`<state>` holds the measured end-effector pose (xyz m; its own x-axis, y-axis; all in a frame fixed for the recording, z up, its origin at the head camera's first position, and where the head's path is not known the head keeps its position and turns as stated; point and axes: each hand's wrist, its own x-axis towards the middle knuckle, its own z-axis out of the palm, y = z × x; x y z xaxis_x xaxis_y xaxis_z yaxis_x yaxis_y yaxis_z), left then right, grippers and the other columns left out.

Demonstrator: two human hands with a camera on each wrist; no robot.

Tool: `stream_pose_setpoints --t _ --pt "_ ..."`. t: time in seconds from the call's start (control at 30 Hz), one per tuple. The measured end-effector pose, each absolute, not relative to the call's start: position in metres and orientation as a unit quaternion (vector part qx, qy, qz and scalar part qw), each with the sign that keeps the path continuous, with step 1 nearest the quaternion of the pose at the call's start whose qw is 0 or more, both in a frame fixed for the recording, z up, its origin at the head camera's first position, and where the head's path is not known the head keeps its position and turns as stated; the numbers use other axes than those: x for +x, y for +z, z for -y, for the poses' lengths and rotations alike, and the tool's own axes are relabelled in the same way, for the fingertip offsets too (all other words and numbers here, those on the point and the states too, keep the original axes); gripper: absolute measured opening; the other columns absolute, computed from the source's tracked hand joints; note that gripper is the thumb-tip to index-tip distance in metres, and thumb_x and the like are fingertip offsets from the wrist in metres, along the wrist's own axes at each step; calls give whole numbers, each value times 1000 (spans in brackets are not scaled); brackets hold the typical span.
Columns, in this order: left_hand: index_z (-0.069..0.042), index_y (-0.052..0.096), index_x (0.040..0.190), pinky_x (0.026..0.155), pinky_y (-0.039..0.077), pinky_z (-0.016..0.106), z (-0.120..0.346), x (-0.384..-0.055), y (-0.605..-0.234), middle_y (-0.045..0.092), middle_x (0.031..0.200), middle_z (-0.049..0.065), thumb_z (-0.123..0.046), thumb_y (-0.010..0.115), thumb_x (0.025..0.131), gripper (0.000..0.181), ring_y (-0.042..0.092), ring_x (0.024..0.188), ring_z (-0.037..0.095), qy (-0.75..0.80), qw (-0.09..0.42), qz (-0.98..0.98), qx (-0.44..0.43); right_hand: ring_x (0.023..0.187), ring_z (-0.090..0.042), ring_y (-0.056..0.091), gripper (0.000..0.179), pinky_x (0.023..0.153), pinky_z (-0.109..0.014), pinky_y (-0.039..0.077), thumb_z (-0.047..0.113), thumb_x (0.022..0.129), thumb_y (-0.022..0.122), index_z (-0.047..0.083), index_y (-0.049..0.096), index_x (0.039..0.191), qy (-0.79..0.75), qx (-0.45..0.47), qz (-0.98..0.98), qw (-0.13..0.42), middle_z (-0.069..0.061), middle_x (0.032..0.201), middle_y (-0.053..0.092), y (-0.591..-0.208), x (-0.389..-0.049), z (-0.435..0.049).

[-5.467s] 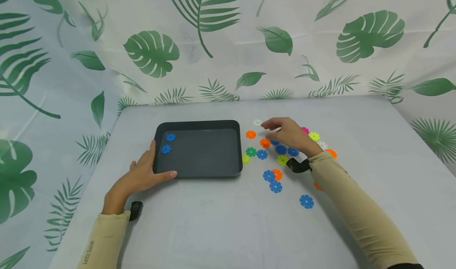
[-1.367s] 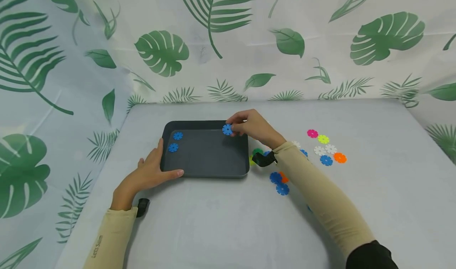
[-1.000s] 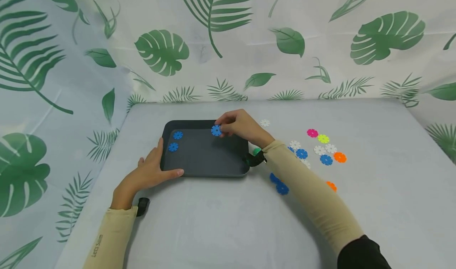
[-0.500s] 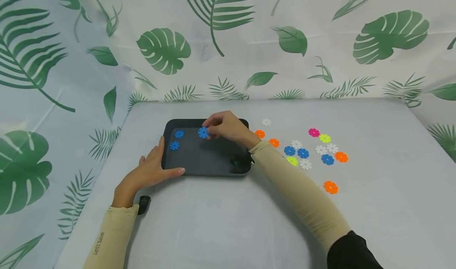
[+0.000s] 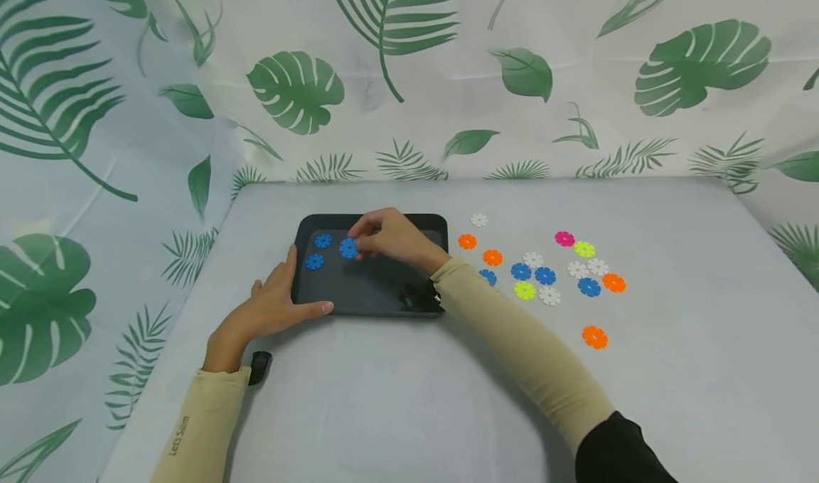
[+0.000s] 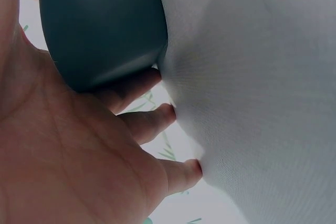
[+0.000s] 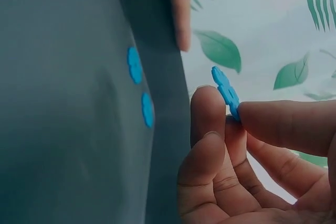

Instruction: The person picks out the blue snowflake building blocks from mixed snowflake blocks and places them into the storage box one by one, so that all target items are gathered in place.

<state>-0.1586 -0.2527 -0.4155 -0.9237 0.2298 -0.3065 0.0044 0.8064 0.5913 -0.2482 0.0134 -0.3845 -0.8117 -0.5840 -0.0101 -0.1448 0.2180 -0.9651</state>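
Note:
My right hand pinches a blue flower-shaped plastic disc between thumb and fingertips, above the left half of the dark grey tray. In the right wrist view this blue disc is seen nearly edge-on and tilted. Two more blue flower discs lie inside the tray near its left wall, one in front of the other. My left hand rests against the tray's front left corner, thumb along the front rim. In the left wrist view its fingers reach down beside the tray wall, tips at the tablecloth.
Loose flower discs are scattered right of the tray: several white, several orange, several blue, two yellow-green and one pink. My right forearm crosses over some table area there. Leaf-printed cloth stands behind the table.
My right hand went from the loose discs to the tray with a blue disc, moving leftward across it and, lately, slightly toward me. My left hand stays at the tray's corner.

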Motion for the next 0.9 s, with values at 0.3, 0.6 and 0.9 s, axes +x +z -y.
stream_pose_setpoints --t 0.3,0.6,0.9 --pt "-4 -18 168 117 -8 78 255 -159 -416 0 174 33 -71 74 90 138 1 160 52 306 187 -932 59 83 -23 75 15 74 -33 58 0 102 67 -2 77 113 -557 -254 -767 195 -10 95 75 -388 -248 5" --pt "-3 -18 168 116 -8 79 254 -159 -416 -1 174 33 -71 73 90 138 0 160 52 307 190 -930 60 86 -29 76 13 72 -31 57 0 102 67 -1 77 110 -532 -275 -773 208 -8 91 75 -393 -250 24" --pt "-1 -16 168 117 -7 79 253 -159 -413 0 175 29 -69 73 92 136 -1 160 51 310 189 -929 67 83 -31 75 12 67 -27 54 -2 100 67 -5 77 107 -518 -293 -771 224 -8 88 75 -394 -251 37"
